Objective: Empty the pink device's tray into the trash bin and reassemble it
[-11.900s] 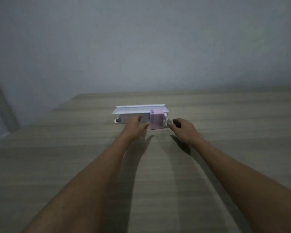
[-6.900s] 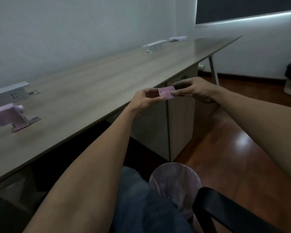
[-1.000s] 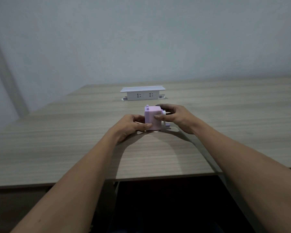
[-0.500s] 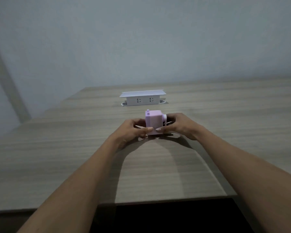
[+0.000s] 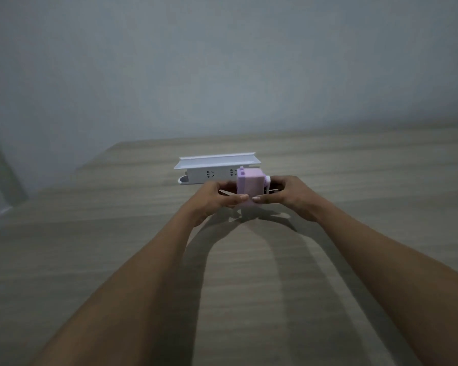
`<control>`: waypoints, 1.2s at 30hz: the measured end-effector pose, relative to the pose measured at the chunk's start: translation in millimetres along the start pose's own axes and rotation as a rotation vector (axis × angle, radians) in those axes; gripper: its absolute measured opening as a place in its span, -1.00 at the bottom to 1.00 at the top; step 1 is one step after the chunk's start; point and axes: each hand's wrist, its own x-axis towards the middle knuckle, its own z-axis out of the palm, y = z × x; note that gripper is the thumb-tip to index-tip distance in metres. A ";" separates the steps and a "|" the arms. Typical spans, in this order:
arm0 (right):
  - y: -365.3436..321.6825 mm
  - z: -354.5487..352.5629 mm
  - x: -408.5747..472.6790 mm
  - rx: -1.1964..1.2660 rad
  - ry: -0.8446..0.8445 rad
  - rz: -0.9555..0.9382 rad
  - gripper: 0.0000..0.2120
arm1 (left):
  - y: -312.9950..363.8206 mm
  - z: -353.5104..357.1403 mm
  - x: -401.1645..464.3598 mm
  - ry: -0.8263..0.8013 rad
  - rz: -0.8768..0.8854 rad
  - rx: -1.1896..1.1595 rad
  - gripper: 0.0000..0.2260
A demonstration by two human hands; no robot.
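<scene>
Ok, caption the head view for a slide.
Both hands, left and right, grip the pink device on the table.

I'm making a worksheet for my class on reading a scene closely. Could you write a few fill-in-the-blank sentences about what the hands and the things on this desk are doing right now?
1. The pink device is held by ____ hands.
2. Behind it on the wooden desk stands a white ____ with sockets on its front.
3. The left hand and right hand grip the device from ____ sides.

Missing words: both; power strip; opposite
</scene>
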 end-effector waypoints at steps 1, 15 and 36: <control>3.1 -3.3 8.7 -0.002 0.005 -0.001 -0.63 | -2.9 -1.6 11.1 0.000 -0.004 0.001 -0.59; 62.9 -14.3 112.5 0.067 0.029 0.021 -0.54 | -57.0 -12.2 116.8 0.039 -0.031 -0.038 -0.64; 39.6 -20.6 95.4 -0.083 0.196 0.108 -0.25 | -52.9 -21.7 94.3 0.201 -0.112 0.013 -0.31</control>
